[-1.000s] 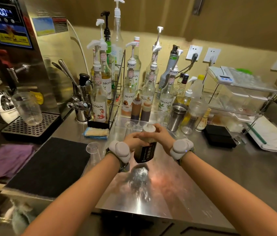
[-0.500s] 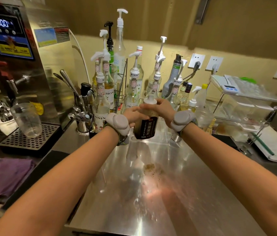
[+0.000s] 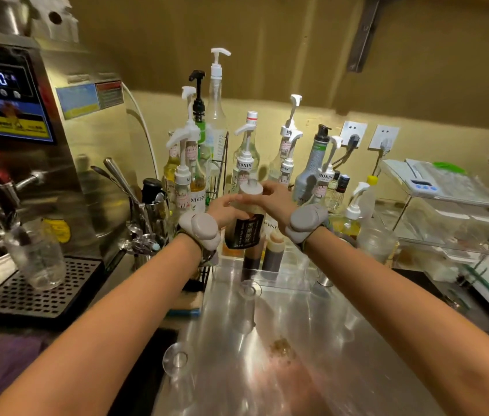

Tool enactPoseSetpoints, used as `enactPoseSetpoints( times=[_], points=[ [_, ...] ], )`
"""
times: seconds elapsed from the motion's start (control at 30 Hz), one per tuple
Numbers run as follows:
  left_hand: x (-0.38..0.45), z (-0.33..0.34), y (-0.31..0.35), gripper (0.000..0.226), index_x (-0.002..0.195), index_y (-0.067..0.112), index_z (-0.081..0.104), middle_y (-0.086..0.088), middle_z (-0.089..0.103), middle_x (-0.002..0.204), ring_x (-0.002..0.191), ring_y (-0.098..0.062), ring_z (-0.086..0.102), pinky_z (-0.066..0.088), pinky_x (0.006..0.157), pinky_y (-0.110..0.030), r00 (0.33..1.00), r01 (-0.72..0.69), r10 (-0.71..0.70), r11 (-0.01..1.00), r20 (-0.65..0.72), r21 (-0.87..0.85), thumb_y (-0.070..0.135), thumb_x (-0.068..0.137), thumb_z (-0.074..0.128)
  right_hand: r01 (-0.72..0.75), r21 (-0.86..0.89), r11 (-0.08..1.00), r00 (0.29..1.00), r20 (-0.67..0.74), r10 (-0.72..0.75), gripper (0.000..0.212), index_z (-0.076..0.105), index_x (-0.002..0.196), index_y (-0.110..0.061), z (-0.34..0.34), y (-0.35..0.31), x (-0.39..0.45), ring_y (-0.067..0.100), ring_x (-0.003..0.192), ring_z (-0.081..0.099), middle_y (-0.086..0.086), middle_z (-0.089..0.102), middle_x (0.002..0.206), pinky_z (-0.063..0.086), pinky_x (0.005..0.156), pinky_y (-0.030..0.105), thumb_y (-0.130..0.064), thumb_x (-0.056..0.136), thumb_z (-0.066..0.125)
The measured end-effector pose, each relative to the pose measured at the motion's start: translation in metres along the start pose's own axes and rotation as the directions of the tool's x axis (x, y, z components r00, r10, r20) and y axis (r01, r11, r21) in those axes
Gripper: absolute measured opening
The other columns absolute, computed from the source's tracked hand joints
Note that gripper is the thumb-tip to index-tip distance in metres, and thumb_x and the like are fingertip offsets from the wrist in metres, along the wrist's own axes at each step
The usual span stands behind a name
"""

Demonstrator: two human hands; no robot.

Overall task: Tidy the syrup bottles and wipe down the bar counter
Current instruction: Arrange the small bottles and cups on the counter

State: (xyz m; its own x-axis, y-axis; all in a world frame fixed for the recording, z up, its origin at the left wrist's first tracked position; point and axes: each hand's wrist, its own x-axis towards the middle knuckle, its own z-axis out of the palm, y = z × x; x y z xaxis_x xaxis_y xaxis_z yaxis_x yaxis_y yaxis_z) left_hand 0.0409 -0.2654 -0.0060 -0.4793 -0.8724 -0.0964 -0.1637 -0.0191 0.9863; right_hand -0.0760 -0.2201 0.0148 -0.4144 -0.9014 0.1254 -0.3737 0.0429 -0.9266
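Both hands, left (image 3: 222,207) and right (image 3: 277,199), clamped on bottle (image 3: 244,228), held above squeeze bottles (image 3: 267,253) before syrups (image 3: 244,163). Best lowered upright into rack gap; brown spill (image 3: 280,346) left to wipe.

Dark-labelled squeeze bottle (image 3: 244,228) upright, raised above steel counter (image 3: 297,325); brown smear (image 3: 282,346) on counter.

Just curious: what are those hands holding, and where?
A brown squeeze bottle with a black label: left hand on its side, right hand near its white cap.
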Motion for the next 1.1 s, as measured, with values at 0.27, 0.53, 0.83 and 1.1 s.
enactPoseSetpoints(
  times=[0.27,0.53,0.83,1.1],
  points=[
    [0.043,-0.008,-0.021,0.059,0.134,0.014,0.048,-0.017,0.059,0.127,0.119,-0.036,0.055,0.05,0.088,-0.04,0.998,0.055,-0.056,0.994,0.002,0.096,-0.008,0.08,0.058,-0.078,-0.033,0.996,0.996,-0.046,0.076,0.054,0.063,0.113,-0.006,0.029,0.028,0.03,0.016,0.092,0.06,0.007,0.067,0.106,0.046,0.066,0.018,-0.027,0.067,0.083],
    [0.068,-0.005,-0.05,0.057,0.129,0.005,0.052,-0.021,0.059,0.126,0.121,-0.034,0.052,0.042,0.105,-0.041,0.996,0.083,-0.084,0.991,0.005,0.102,-0.017,0.077,0.053,-0.155,0.008,0.988,0.985,-0.081,0.155,0.051,0.063,0.109,-0.001,0.048,0.059,0.047,0.01,0.079,0.056,0.001,0.061,0.09,0.04,0.055,0.012,-0.019,0.066,0.084],
    [0.079,-0.001,-0.076,0.055,0.128,0.006,0.054,-0.018,0.06,0.125,0.118,-0.032,0.054,0.044,0.1,-0.036,0.996,0.085,-0.083,0.994,-0.019,0.075,-0.016,0.078,0.049,-0.238,0.029,0.971,0.967,-0.084,0.239,0.053,0.06,0.111,-0.001,0.065,0.086,0.05,0.019,0.093,0.058,0.012,0.065,0.104,0.05,0.084,0.033,-0.018,0.066,0.084],
    [0.082,-0.003,-0.09,0.056,0.128,0.008,0.055,-0.005,0.06,0.11,0.1,-0.016,0.052,0.044,0.078,-0.021,0.998,0.059,-0.059,0.998,0.003,0.012,-0.017,0.078,0.048,-0.271,-0.014,0.962,0.956,-0.116,0.268,0.055,0.063,0.115,-0.008,0.074,0.093,0.051,0.025,0.107,0.062,0.01,0.067,0.114,0.052,0.092,0.035,-0.024,0.066,0.083]
  ],
)
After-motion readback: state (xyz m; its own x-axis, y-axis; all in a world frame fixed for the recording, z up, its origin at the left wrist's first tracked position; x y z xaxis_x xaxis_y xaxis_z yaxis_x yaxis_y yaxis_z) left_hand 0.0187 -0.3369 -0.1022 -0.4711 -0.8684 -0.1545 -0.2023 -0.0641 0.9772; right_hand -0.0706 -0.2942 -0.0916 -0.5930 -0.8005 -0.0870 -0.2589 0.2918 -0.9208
